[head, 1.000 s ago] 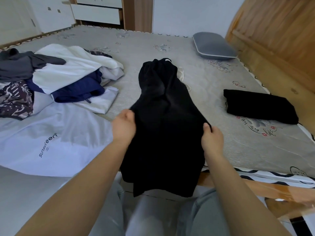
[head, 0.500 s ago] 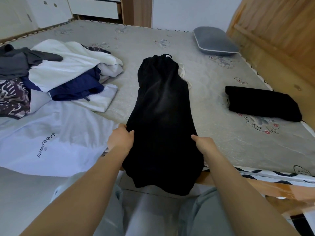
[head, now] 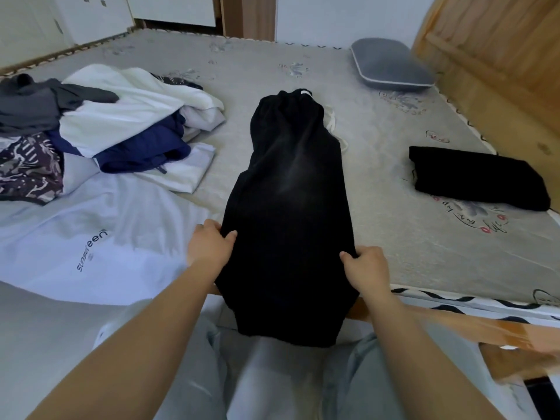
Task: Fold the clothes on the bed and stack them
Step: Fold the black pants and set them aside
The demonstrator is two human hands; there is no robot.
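- Pinching the two side edges of a black garment [head: 291,207], the left hand [head: 209,247] and right hand [head: 366,268] each make a grip with curled fingers and thumb on the cloth.
- The garment runs lengthwise away from both grips across the bed [head: 394,237], its far end with a white label well beyond the hands; its near end hangs over the bed's edge, below and between the grips.
- A white drawstring [head: 331,122] shows at the garment's far right edge, well beyond the right grip.
- To the right of the right grip and farther off, a folded black garment [head: 475,177] lies flat on the bed, well apart from the held one.
- Left of the left grip, just beside it, a pale shirt [head: 100,234] with printed letters is spread out; beyond it sits an unfolded heap of clothes [head: 100,125].
- A grey pillow [head: 391,65] rests at the far right of the bed.
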